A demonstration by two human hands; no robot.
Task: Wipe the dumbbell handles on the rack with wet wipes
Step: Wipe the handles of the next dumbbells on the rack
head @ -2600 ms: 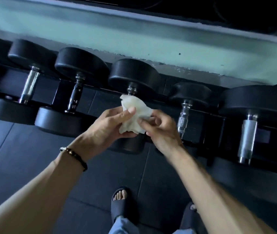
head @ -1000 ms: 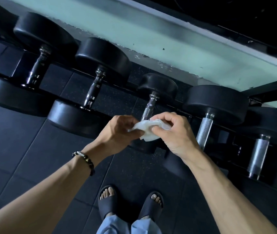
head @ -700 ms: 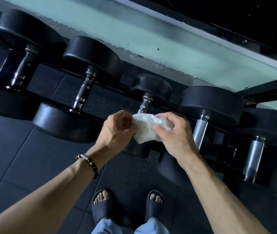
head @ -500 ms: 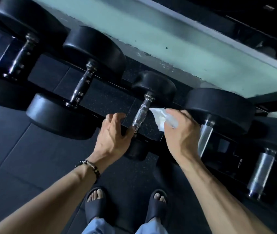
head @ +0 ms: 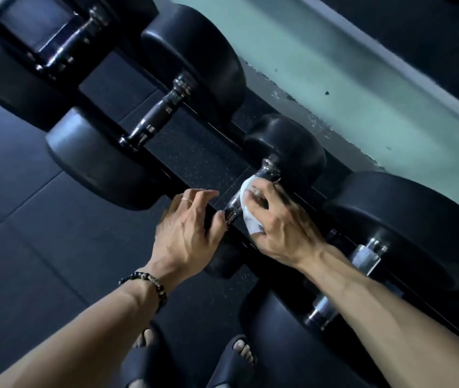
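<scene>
The small dumbbell's handle [head: 248,191] is lying on the rack [head: 194,152] with its long axis running from the near-left up to the far-right, one black head [head: 287,144] pointing toward the pale wall [head: 348,79], the other nearer the feet and mostly hidden under the wrists. The white wet wipe [head: 246,208] is wrapping the middle of that handle, and the right hand [head: 276,222] is curling round wipe and bar together, gripping both. The left hand [head: 192,225] is resting on the near end, its thumb touching the collar, fingers spread and relaxed over the rack edge, clamping nothing.

Bigger dumbbells are sitting on either side: one to the left [head: 150,121], a heavier one [head: 390,219] just beside the right forearm.

In my judgement the risks are these: the wipe may be bunching, so part of the knurling is going untouched; the light dumbbell could be rolling under a hard stroke if the left hand is bracing it too loosely; knuckles may be scraping the neighbouring head
</scene>
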